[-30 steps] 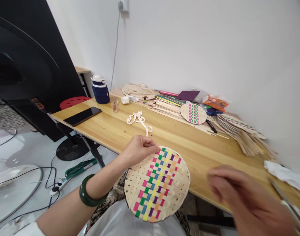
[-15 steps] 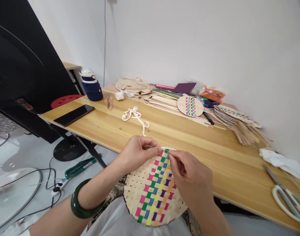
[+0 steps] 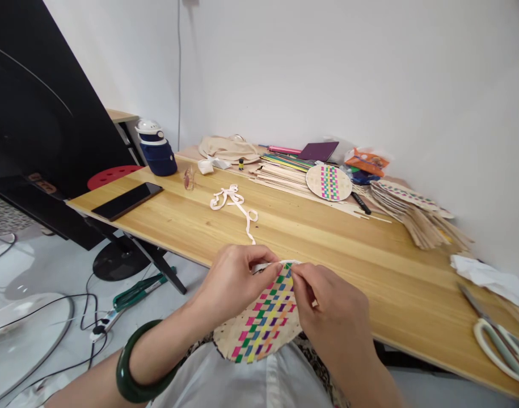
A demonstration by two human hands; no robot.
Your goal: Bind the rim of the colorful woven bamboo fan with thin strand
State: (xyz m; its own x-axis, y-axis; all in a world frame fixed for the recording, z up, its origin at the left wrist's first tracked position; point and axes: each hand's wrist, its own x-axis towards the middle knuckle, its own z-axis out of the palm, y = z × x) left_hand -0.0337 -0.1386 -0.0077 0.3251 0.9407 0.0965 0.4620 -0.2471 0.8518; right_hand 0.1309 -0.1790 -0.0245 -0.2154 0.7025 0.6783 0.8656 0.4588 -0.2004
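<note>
A round woven disc (image 3: 259, 326) with rows of pink, green, blue, yellow, purple and orange squares rests at my lap, its far edge raised. My left hand (image 3: 237, 277), below a dark green bangle (image 3: 134, 362) on the wrist, pinches that far edge with thumb and fingers. Close beside it, my right hand (image 3: 333, 306) grips the same edge between thumb and forefinger. White ribbon (image 3: 247, 218) lies loosely curled on the table, one end running down toward my left hand; a pale band shows along the disc's edge between my hands.
On the wooden table (image 3: 191, 226) lie a phone (image 3: 127, 200), glasses (image 3: 188, 178), a blue bottle (image 3: 158, 156), a finished-looking woven disc (image 3: 329, 182), a black-handled cutter (image 3: 361, 203), stacked woven fans (image 3: 412, 207), a crumpled white tissue (image 3: 491, 277) and scissors (image 3: 493, 334) at right.
The woven disc has tilted, so its face looks shorter and its near edge sits higher. Both hands have shifted slightly lower in view, still pinching the far edge.
</note>
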